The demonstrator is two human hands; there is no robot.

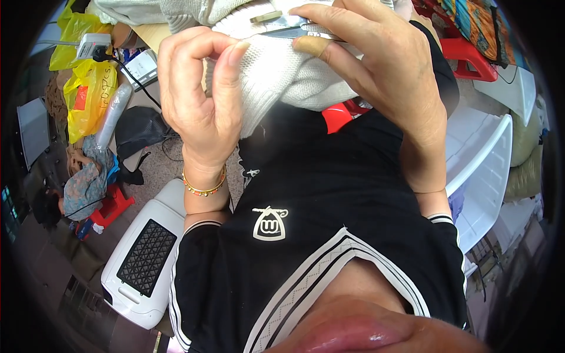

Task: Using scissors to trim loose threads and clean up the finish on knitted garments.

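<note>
A cream-white knitted garment (265, 76) lies bunched in front of me at the top of the view, its ribbed edge hanging toward my lap. My right hand (376, 59) is closed around small metal thread snips (282, 29), whose blades point left across the knit. Tan tape wraps the right thumb. At the garment's left side, my left hand (203, 88) pinches thumb and forefinger together close to the blade tips. What lies in that pinch is too small to make out.
A power strip (94, 46) with a black plug and cord sits at the left, near yellow plastic bags (88, 97). A white appliance with a black grille (147, 253) stands lower left. At right are a white plastic basket (491, 176) and a red stool (468, 59).
</note>
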